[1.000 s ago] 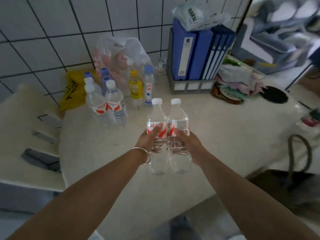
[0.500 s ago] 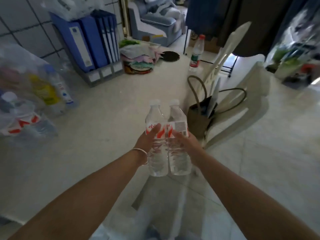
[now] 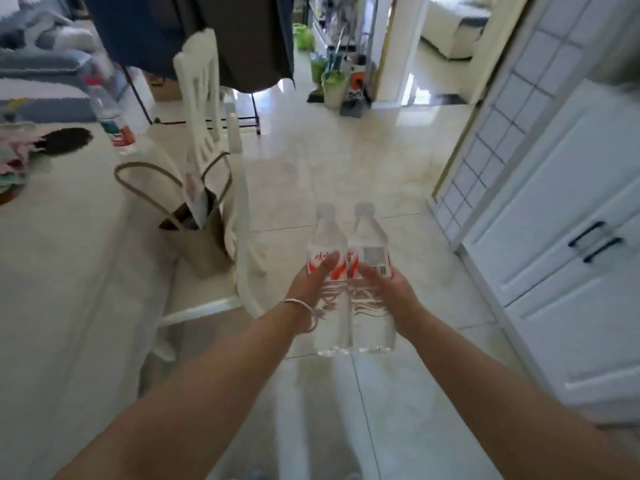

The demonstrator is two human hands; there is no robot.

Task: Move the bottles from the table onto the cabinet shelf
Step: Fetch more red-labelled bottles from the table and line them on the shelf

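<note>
Bottles are held upright and side by side, touching, above the tiled floor [image 3: 346,161]: the left bottle [image 3: 327,237] is gripped round its label by the left hand [image 3: 308,284], fingers and thumb curled about it, and the right bottle [image 3: 370,237] is gripped the same way by the right hand [image 3: 389,287]. A bangle [image 3: 304,308] is worn on the left wrist. To the left, the surface [image 3: 62,237] is seen, with another bottle [image 3: 110,116] standing near its far edge. A white chair [image 3: 207,109] with a bag [image 3: 197,233] on its seat stands beside it. White cabinet doors [image 3: 571,237] with dark handles are seen at the right.
</note>
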